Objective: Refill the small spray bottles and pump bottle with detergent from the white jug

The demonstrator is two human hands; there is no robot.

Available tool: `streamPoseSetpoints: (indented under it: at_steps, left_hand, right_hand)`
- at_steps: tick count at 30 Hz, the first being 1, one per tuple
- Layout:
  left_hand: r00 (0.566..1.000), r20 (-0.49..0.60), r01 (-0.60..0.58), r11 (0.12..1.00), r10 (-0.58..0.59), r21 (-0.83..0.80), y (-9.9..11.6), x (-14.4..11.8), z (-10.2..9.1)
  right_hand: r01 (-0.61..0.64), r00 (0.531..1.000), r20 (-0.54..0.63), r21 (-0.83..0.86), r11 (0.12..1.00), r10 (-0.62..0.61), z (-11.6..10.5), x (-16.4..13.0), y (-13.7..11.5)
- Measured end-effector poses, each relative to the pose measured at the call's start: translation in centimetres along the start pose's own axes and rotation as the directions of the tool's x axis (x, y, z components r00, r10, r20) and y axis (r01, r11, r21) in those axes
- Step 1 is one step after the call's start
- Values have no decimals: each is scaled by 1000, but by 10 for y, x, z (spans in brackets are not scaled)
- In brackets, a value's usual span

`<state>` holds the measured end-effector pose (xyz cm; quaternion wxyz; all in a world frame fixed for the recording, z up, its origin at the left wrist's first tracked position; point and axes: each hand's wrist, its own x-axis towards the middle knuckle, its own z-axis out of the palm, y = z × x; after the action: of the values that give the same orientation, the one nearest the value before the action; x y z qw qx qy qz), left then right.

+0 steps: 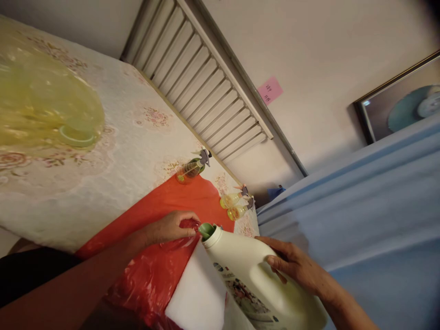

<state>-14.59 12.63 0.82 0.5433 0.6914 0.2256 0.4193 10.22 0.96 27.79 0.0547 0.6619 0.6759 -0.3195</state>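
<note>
A large cream jug (254, 270) with a printed label lies tilted, its uncapped mouth showing a green pouring spout (206, 230). My right hand (297, 263) grips the jug's handle, the thumb on the near side. Close beside the spout, my left hand (177, 227) curls its fingers around a bunched part of a crinkled, see-through red plastic bag (144, 279). Part of that bag is hidden behind my left forearm. Between bag and jug sits a smooth white block (197, 293), partly covered by the jug.
A red cloth or sheet (158, 201) lies on the floral tablecloth (127, 123). Spray bottles stand near the far edge: one amber (188, 171) and two yellowish ones (237, 211). A puffed yellow plastic bag (44, 91) is at left. Blue fabric (360, 206) hangs at right.
</note>
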Motion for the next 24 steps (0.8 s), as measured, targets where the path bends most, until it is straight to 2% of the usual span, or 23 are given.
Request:
streamPoseSetpoints:
  at_steps: [24]
  left_hand:
    - [1000,0,11,1000,-11,5,6,-1,-1]
  right_hand:
    - [-7,1000,4,2,1000,7,0,0,-6]
